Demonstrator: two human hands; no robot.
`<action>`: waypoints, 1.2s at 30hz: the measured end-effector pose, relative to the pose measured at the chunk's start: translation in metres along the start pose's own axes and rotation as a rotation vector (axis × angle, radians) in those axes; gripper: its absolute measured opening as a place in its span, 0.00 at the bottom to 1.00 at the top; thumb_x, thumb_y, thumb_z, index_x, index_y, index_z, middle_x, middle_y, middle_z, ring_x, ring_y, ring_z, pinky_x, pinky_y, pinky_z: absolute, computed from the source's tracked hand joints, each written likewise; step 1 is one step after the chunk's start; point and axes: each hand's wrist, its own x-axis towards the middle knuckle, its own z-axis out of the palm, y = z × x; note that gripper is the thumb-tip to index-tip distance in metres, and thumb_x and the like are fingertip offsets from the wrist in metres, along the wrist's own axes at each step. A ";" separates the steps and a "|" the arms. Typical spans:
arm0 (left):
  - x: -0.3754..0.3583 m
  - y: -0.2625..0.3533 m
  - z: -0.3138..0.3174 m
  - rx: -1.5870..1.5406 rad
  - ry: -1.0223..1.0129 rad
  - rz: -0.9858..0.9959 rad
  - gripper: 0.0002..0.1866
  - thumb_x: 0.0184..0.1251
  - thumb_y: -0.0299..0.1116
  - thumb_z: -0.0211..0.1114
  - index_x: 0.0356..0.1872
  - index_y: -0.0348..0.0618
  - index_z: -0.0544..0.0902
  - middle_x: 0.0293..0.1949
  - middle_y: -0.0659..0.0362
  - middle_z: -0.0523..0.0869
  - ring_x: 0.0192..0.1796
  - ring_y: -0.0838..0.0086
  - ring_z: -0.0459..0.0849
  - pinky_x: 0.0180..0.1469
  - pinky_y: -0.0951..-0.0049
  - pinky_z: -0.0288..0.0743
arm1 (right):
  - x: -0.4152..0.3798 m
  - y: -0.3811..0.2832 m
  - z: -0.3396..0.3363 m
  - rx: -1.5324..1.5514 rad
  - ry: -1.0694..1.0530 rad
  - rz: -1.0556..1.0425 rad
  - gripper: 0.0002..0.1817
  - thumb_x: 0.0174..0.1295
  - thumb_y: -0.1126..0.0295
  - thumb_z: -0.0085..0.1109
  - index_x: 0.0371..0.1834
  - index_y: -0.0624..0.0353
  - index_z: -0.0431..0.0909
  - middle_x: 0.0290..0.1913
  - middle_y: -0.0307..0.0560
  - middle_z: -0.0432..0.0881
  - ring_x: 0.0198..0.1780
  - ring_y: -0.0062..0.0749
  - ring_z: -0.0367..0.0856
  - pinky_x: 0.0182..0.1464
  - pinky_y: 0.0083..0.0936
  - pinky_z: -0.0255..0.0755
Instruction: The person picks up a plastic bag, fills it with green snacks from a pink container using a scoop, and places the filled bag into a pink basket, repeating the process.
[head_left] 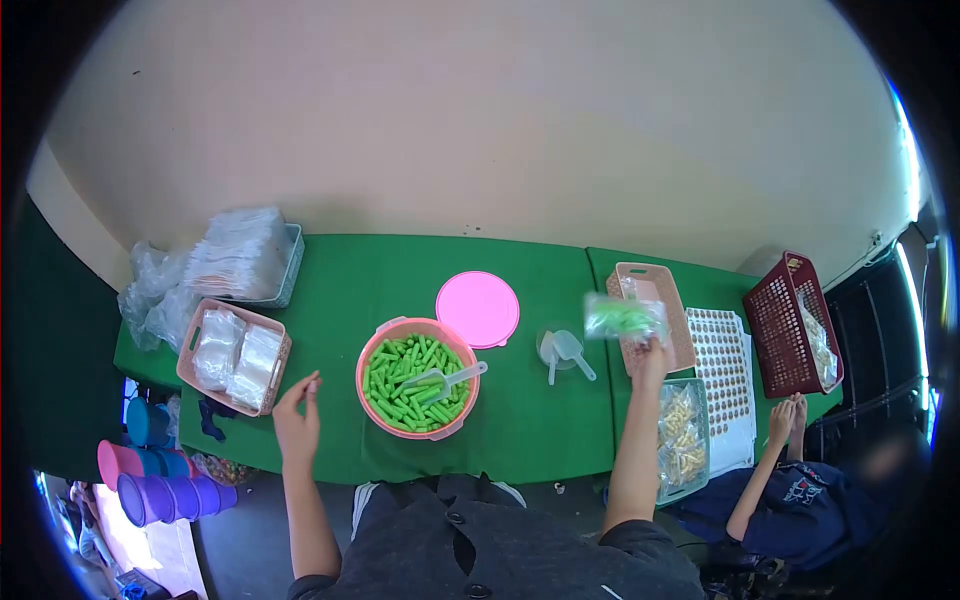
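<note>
My right hand (650, 358) grips a clear plastic bag of green stick snacks (625, 318), blurred by motion, above the light pink basket (676, 300). My left hand (297, 415) is raised near the table's front edge, beside the basket of clear bags, with fingers loosely bent and nothing visible in them. Between my hands stands a pink tub (362, 400) filled with green stick snacks (400, 365). A clear scoop (455, 377) lies on the sticks. Behind the tub is a round pink lid (478, 308).
Small clear scoops (567, 347) lie right of the lid. At left are a basket of clear bags (252, 365) and stacked packaging (238, 255). Rightward are a green basket of packed snacks (684, 440), a sticker sheet (718, 370), a maroon basket (780, 330) and a seated person (800, 505).
</note>
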 end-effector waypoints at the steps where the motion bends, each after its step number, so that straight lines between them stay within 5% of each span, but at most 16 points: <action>1: 0.001 -0.009 -0.003 -0.063 0.018 -0.077 0.13 0.74 0.31 0.56 0.53 0.37 0.83 0.43 0.51 0.88 0.44 0.71 0.86 0.51 0.70 0.77 | 0.037 0.013 -0.025 -0.003 0.079 -0.015 0.11 0.70 0.74 0.52 0.50 0.70 0.73 0.43 0.53 0.79 0.41 0.36 0.82 0.42 0.26 0.81; 4: 0.004 -0.044 -0.006 -0.139 0.044 -0.192 0.14 0.76 0.32 0.56 0.54 0.36 0.82 0.43 0.52 0.87 0.45 0.75 0.83 0.53 0.72 0.76 | 0.097 0.035 -0.057 0.260 0.257 0.066 0.14 0.71 0.73 0.51 0.54 0.73 0.70 0.49 0.57 0.77 0.47 0.40 0.81 0.49 0.29 0.83; 6: 0.007 -0.070 -0.001 -0.211 0.069 -0.220 0.14 0.76 0.32 0.56 0.53 0.35 0.81 0.45 0.53 0.87 0.46 0.75 0.83 0.53 0.72 0.75 | 0.108 0.042 -0.062 0.382 0.197 0.105 0.20 0.71 0.70 0.51 0.60 0.75 0.65 0.52 0.60 0.74 0.52 0.47 0.79 0.56 0.35 0.81; 8: 0.012 -0.098 0.007 -0.142 0.106 -0.195 0.13 0.74 0.31 0.57 0.53 0.35 0.81 0.47 0.52 0.86 0.48 0.71 0.83 0.55 0.71 0.75 | 0.107 0.047 -0.056 0.200 0.277 0.314 0.26 0.71 0.63 0.53 0.64 0.73 0.62 0.53 0.59 0.74 0.55 0.50 0.78 0.55 0.40 0.80; 10: 0.014 -0.114 0.006 -0.051 0.178 -0.184 0.13 0.73 0.30 0.58 0.52 0.35 0.81 0.49 0.51 0.84 0.50 0.67 0.83 0.56 0.70 0.74 | 0.116 0.072 -0.064 -0.082 0.240 0.211 0.26 0.70 0.62 0.53 0.64 0.71 0.64 0.50 0.57 0.75 0.53 0.47 0.79 0.52 0.40 0.79; 11: 0.018 -0.114 0.005 0.071 0.233 -0.157 0.13 0.69 0.29 0.60 0.52 0.36 0.81 0.51 0.48 0.83 0.54 0.61 0.81 0.59 0.66 0.72 | 0.122 0.089 -0.064 -0.357 0.193 0.089 0.27 0.69 0.61 0.53 0.64 0.69 0.65 0.48 0.56 0.77 0.51 0.44 0.80 0.48 0.40 0.78; 14: 0.025 -0.152 0.000 0.377 0.367 -0.086 0.17 0.59 0.24 0.63 0.51 0.38 0.81 0.56 0.44 0.79 0.61 0.50 0.75 0.65 0.57 0.68 | 0.100 0.101 -0.021 -0.329 -0.024 0.017 0.24 0.70 0.63 0.50 0.65 0.64 0.65 0.49 0.51 0.75 0.48 0.34 0.76 0.45 0.31 0.76; 16: 0.033 -0.168 -0.005 0.436 0.371 -0.175 0.21 0.58 0.25 0.63 0.55 0.40 0.79 0.61 0.44 0.76 0.66 0.51 0.71 0.70 0.55 0.61 | 0.045 0.092 0.042 -0.495 -0.100 -0.034 0.24 0.71 0.61 0.50 0.67 0.61 0.66 0.53 0.48 0.76 0.46 0.30 0.75 0.45 0.27 0.75; 17: 0.036 -0.175 -0.005 0.498 0.343 -0.202 0.22 0.58 0.26 0.64 0.57 0.41 0.77 0.62 0.44 0.74 0.67 0.50 0.69 0.71 0.56 0.61 | 0.019 0.084 0.072 -0.544 -0.191 -0.002 0.23 0.72 0.63 0.49 0.66 0.59 0.67 0.59 0.45 0.74 0.54 0.30 0.74 0.48 0.26 0.73; 21: 0.045 -0.231 -0.004 0.493 0.189 -0.354 0.28 0.58 0.29 0.66 0.62 0.44 0.74 0.67 0.44 0.69 0.69 0.48 0.66 0.73 0.56 0.59 | -0.087 0.063 0.167 -0.515 -0.482 -0.098 0.19 0.72 0.64 0.50 0.62 0.58 0.72 0.61 0.43 0.75 0.54 0.26 0.75 0.46 0.24 0.72; 24: 0.046 -0.218 -0.011 0.727 0.330 -0.429 0.31 0.56 0.32 0.71 0.63 0.46 0.73 0.67 0.45 0.70 0.70 0.49 0.66 0.74 0.54 0.56 | -0.137 0.064 0.202 -0.436 -0.678 -0.155 0.16 0.72 0.64 0.51 0.58 0.59 0.76 0.57 0.42 0.79 0.51 0.23 0.76 0.45 0.21 0.71; 25: 0.047 -0.222 -0.015 0.804 0.379 -0.420 0.35 0.51 0.35 0.75 0.64 0.49 0.73 0.64 0.49 0.75 0.68 0.54 0.69 0.74 0.47 0.53 | -0.151 0.062 0.209 -0.440 -0.681 -0.161 0.16 0.72 0.64 0.51 0.58 0.59 0.76 0.57 0.42 0.79 0.51 0.23 0.76 0.45 0.21 0.71; 28: 0.051 -0.209 -0.038 0.731 0.263 -0.570 0.39 0.47 0.37 0.78 0.64 0.52 0.73 0.58 0.54 0.79 0.65 0.59 0.73 0.73 0.40 0.49 | -0.174 0.054 0.227 -0.499 -0.824 -0.060 0.15 0.70 0.69 0.50 0.56 0.59 0.78 0.55 0.41 0.80 0.51 0.24 0.76 0.45 0.22 0.72; 30: 0.052 -0.191 -0.054 0.803 0.309 -0.462 0.36 0.45 0.37 0.79 0.61 0.52 0.77 0.51 0.56 0.82 0.62 0.61 0.75 0.73 0.36 0.45 | -0.182 0.054 0.236 -0.547 -0.938 -0.003 0.13 0.69 0.69 0.51 0.53 0.58 0.80 0.52 0.39 0.82 0.49 0.22 0.76 0.45 0.23 0.72; 33: 0.056 -0.179 -0.064 0.701 0.300 -0.494 0.18 0.51 0.40 0.75 0.44 0.49 0.87 0.42 0.55 0.87 0.60 0.61 0.77 0.74 0.37 0.42 | -0.184 0.054 0.250 -0.567 -0.988 -0.007 0.13 0.68 0.68 0.53 0.52 0.57 0.80 0.51 0.40 0.82 0.49 0.23 0.76 0.45 0.23 0.73; 36: 0.053 -0.182 -0.061 0.820 0.492 -0.377 0.12 0.56 0.41 0.72 0.39 0.49 0.88 0.50 0.57 0.87 0.62 0.61 0.77 0.74 0.35 0.35 | -0.190 0.058 0.259 -0.570 -1.043 -0.074 0.14 0.69 0.68 0.53 0.53 0.58 0.80 0.50 0.41 0.82 0.49 0.24 0.77 0.46 0.24 0.73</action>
